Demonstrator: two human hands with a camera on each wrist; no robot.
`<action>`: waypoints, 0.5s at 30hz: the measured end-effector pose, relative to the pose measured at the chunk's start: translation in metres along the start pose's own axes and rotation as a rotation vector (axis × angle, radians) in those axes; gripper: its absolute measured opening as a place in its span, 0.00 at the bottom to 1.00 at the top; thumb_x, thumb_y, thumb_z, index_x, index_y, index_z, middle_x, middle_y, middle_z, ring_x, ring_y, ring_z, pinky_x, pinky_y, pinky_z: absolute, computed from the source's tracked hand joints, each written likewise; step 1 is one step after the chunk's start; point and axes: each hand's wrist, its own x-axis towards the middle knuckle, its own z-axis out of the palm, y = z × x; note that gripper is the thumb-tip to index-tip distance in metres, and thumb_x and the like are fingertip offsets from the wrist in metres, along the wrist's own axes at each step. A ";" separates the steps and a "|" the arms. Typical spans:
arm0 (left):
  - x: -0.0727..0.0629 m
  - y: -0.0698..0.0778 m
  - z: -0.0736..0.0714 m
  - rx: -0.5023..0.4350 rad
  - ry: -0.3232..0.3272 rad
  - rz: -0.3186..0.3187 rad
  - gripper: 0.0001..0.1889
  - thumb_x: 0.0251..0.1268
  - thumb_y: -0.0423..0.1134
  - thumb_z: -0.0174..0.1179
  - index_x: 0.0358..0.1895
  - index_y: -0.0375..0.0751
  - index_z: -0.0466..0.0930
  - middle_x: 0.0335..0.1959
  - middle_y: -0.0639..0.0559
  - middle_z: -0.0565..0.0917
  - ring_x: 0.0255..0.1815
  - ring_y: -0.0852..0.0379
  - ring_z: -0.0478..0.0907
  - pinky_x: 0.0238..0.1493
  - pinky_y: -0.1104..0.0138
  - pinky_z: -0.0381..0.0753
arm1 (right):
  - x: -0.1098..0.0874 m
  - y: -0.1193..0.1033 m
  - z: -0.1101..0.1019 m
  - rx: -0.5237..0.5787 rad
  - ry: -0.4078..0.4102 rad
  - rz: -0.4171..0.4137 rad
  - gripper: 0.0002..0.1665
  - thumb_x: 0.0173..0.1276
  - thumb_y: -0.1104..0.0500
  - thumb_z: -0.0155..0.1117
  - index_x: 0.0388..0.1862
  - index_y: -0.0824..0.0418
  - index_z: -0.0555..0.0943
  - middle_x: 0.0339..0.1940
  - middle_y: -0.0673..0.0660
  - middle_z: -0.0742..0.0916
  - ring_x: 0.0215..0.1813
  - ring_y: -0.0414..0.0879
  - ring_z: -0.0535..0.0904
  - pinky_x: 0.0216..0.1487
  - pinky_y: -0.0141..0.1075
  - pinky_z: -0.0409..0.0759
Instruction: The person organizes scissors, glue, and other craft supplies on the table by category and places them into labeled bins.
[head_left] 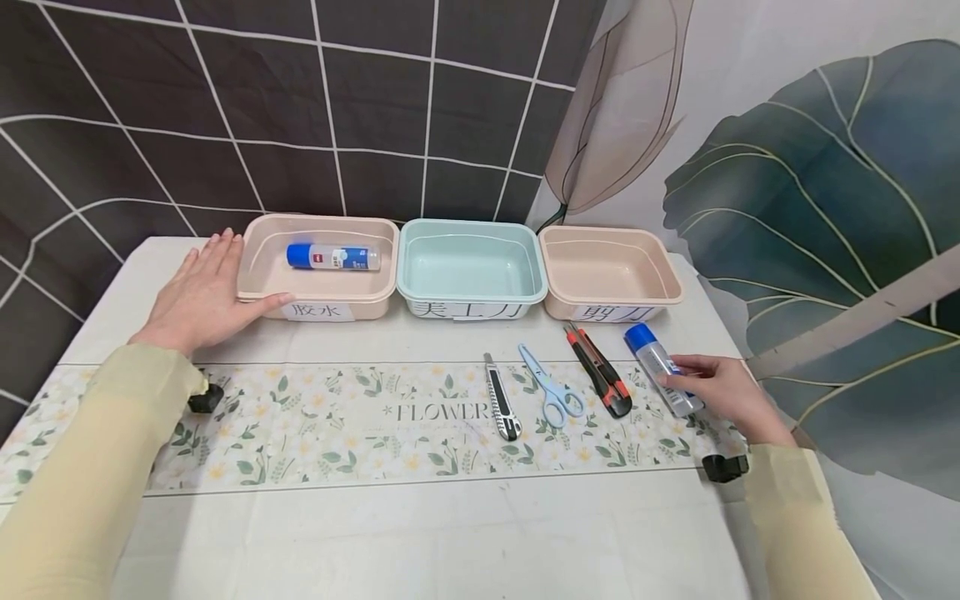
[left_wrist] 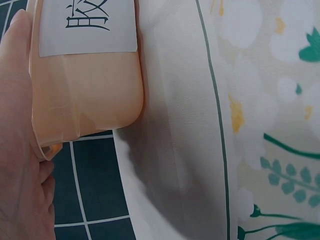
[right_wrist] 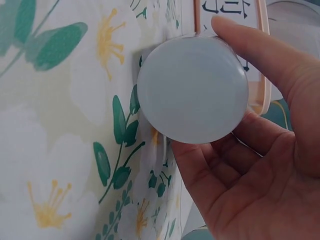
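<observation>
A pink bin with a glue label stands at the back left. My left hand rests on its left end, fingers straight along the side and thumb across the front rim. Inside this bin lies a blue-capped glue bottle. At the right, my right hand holds a second clear glue bottle between thumb and fingers; its round base faces the right wrist camera. Left of it are a red-and-black utility knife, light blue scissors and a white-and-black utility knife.
A light blue bin stands in the middle, with another pink bin to its right; both have labels on the front. A floral runner crosses the white table. A dark grid-patterned cloth hangs behind.
</observation>
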 end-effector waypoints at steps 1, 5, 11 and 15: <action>0.000 0.000 0.000 0.000 -0.001 -0.001 0.61 0.68 0.74 0.46 0.79 0.23 0.32 0.80 0.26 0.35 0.81 0.34 0.31 0.78 0.48 0.26 | 0.000 0.000 0.000 -0.001 0.000 0.001 0.55 0.60 0.30 0.72 0.71 0.70 0.73 0.63 0.72 0.80 0.55 0.59 0.75 0.47 0.40 0.76; 0.001 0.001 0.000 -0.003 -0.003 -0.004 0.61 0.68 0.74 0.46 0.79 0.23 0.32 0.80 0.26 0.35 0.81 0.35 0.30 0.78 0.48 0.26 | 0.000 0.000 -0.001 -0.006 -0.005 0.000 0.54 0.60 0.30 0.72 0.70 0.70 0.74 0.62 0.72 0.81 0.54 0.58 0.76 0.46 0.39 0.76; 0.001 0.001 0.000 -0.002 -0.001 -0.001 0.61 0.68 0.74 0.46 0.79 0.23 0.32 0.80 0.26 0.35 0.81 0.35 0.30 0.78 0.48 0.27 | 0.000 -0.002 0.000 -0.026 0.002 -0.013 0.51 0.63 0.32 0.72 0.68 0.71 0.76 0.58 0.70 0.83 0.50 0.56 0.75 0.42 0.36 0.77; 0.001 0.001 0.000 0.001 -0.002 0.000 0.61 0.68 0.75 0.46 0.79 0.23 0.32 0.80 0.26 0.35 0.81 0.35 0.30 0.78 0.48 0.27 | 0.000 -0.005 -0.001 -0.037 -0.002 -0.031 0.48 0.66 0.36 0.70 0.67 0.73 0.74 0.56 0.69 0.82 0.48 0.56 0.74 0.40 0.36 0.76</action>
